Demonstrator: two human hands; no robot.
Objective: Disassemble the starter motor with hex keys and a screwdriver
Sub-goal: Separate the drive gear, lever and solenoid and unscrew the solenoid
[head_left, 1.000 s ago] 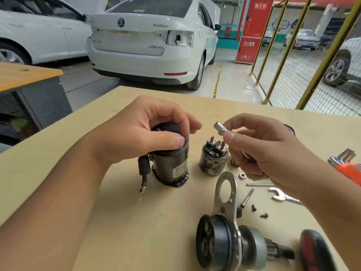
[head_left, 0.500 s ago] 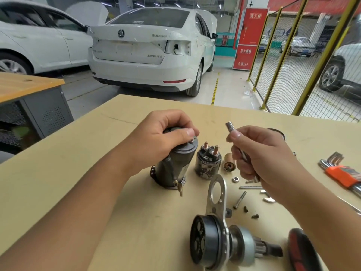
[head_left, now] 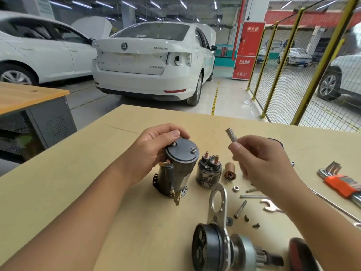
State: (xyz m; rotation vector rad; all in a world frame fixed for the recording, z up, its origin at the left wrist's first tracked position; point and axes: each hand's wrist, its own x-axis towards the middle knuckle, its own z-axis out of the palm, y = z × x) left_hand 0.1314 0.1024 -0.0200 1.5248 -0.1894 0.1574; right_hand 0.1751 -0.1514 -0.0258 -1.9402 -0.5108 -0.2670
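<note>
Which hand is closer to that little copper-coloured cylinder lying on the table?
The right hand. It hovers just above and beside the copper cylinder, holding a socket tool. The left hand grips the black motor housing, with the solenoid in between.

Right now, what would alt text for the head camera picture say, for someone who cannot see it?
A person's left hand grips a black cylindrical motor housing, tilted on a wooden workbench, while the right hand holds a small metal socket tool above it. Around them lie a solenoid, loose bolts, an orange-clipped hex key set and a drive-end assembly. White cars stand behind.
</note>
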